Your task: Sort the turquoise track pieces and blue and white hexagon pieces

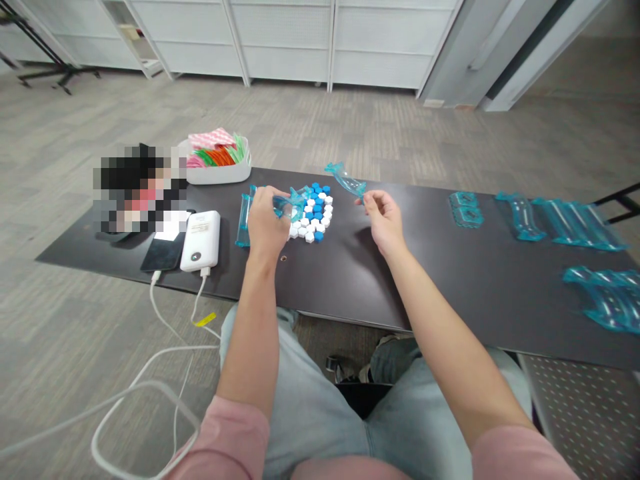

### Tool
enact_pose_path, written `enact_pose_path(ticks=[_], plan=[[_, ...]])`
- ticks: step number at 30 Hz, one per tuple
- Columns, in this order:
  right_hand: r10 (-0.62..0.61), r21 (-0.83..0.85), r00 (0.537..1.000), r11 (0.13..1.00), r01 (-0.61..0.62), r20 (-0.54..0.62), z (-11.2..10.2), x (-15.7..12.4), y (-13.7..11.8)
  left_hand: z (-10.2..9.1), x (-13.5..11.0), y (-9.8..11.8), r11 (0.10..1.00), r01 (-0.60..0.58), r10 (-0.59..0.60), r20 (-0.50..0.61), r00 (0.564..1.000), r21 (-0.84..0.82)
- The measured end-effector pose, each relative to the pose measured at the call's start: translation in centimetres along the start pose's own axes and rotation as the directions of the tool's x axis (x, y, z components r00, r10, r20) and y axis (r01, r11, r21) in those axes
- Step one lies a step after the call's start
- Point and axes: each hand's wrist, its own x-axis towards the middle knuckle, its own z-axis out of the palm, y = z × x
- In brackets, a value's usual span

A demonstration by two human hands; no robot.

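Over the left-middle of the dark table, my left hand (pixel 266 219) is closed on a translucent blue plastic piece (pixel 286 205). Its fingers partly cover that piece. Just right of it, blue and white hexagonal blocks (pixel 319 212) lie in a cluster. My right hand (pixel 384 217) pinches one end of another curved translucent blue plastic part (pixel 347 181) between thumb and fingers, raised above the table and tilted up to the left. Beside my left hand, further blue plastic parts (pixel 243 220) lie on the table, partly hidden by the hand.
At the right lie more translucent blue parts (pixel 575 223) and a small blue frame-like piece (pixel 466 209). A white basket (pixel 220 175) of colourful items stands at the back left. Nearby are a white power bank (pixel 201 241), a dark phone (pixel 163 252) and white cables (pixel 150 387).
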Motion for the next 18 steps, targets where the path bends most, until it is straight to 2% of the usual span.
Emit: enact_pose_path(ticks=[5,10,14,18], plan=[[0.0,-0.036,1.0,0.999,-0.001,-0.017,-0.4,0.2,0.6,-0.8,-0.6,0.6,0.999,-0.014,0.007,0.154,0.988,0.047],[0.001,-0.056,1.0,0.998,-0.001,0.002,-0.4,0.2,1.1,-1.5,-1.2,0.2,1.0,-0.014,0.008,0.274,0.962,0.019],[0.01,-0.067,1.0,0.998,-0.01,-0.002,-0.4,0.1,1.1,-2.0,-1.4,-0.3,0.999,-0.019,0.029,0.296,0.955,-0.035],[0.01,-0.099,1.0,0.995,-0.011,-0.014,-0.5,0.1,1.0,-2.7,-1.4,-0.1,0.998,0.013,0.001,0.217,0.976,-0.06]])
